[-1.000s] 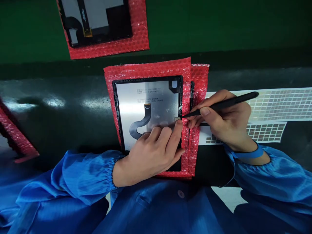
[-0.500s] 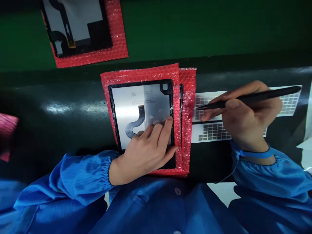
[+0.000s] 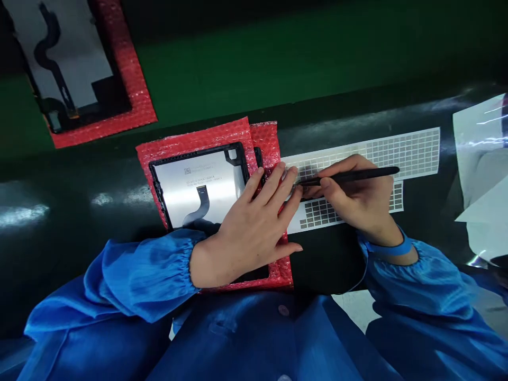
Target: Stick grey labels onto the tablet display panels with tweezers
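My left hand point(image 3: 254, 233) lies palm down with fingers spread across the right side of a tablet screen panel point(image 3: 178, 185). Its fingertips reach over the red bubble wrap point(image 3: 198, 136) to the left end of a white label sheet point(image 3: 408, 148). My right hand point(image 3: 357, 198) holds slim black tweezers point(image 3: 367, 173) like a pen, their tip pointing left, close to the left fingertips. A second label sheet point(image 3: 317, 214) with small grey rectangles lies just below the first. Whether the tip touches a label, I cannot tell.
Another screen panel point(image 3: 79, 47) rests on red bubble wrap point(image 3: 137, 79) on the green surface point(image 3: 257, 63) at upper left. White sheets point(image 3: 482, 169) lie at the far right of the dark table point(image 3: 99, 174). A blue wrist strap point(image 3: 392, 248) with a cord circles my right wrist.
My left hand has slid right off the panel's middle, fingers now spread towards the label sheet. My right hand has moved left with the tweezers. The whole view has shifted and tilted.
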`<state>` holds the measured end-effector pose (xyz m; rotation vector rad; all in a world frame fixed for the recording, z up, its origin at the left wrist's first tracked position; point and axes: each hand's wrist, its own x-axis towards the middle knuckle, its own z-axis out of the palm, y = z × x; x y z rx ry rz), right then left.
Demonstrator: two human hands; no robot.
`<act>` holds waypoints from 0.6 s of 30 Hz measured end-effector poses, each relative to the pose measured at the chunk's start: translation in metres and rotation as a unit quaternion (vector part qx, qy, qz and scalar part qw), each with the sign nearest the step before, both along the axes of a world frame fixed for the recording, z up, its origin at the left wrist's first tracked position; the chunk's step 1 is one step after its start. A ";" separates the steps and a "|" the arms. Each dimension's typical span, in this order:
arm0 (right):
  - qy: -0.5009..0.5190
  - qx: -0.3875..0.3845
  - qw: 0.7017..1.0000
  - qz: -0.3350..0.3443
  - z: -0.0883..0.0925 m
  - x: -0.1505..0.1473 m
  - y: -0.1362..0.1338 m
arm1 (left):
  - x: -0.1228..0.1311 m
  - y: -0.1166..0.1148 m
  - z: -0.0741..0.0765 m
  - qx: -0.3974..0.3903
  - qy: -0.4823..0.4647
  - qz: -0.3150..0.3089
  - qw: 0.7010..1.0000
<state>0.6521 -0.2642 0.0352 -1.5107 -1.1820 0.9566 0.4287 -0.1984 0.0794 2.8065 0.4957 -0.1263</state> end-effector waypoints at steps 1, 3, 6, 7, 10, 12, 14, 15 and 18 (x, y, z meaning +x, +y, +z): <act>-0.006 0.001 1.000 -0.005 0.003 0.000 0.003 | 0.002 0.000 -0.003 0.002 0.012 -0.001 1.000; -0.021 0.001 1.000 -0.019 0.010 0.001 0.010 | 0.003 -0.001 -0.007 0.010 0.024 -0.007 1.000; -0.034 0.001 0.999 -0.030 0.017 0.000 0.023 | 0.001 -0.003 -0.007 0.019 0.026 -0.013 0.999; -0.031 -0.001 0.999 -0.026 0.017 -0.001 0.026 | 0.000 -0.004 -0.006 0.020 0.026 -0.013 0.999; -0.002 -0.010 1.000 -0.005 0.009 -0.004 0.033 | 0.000 -0.005 -0.003 0.016 0.029 -0.013 0.999; 0.020 -0.010 1.000 0.000 0.001 -0.004 0.033 | 0.000 -0.005 -0.003 0.010 0.026 -0.013 1.000; 0.027 -0.006 1.000 -0.005 -0.004 -0.003 0.033 | 0.000 -0.005 -0.003 0.007 0.023 -0.010 1.000; 0.024 -0.005 1.000 -0.009 -0.006 -0.003 0.032 | 0.000 -0.005 -0.002 0.007 0.023 -0.009 1.000; 0.017 0.000 1.000 -0.009 -0.006 -0.002 0.032 | -0.001 -0.005 0.000 0.006 0.030 -0.009 1.000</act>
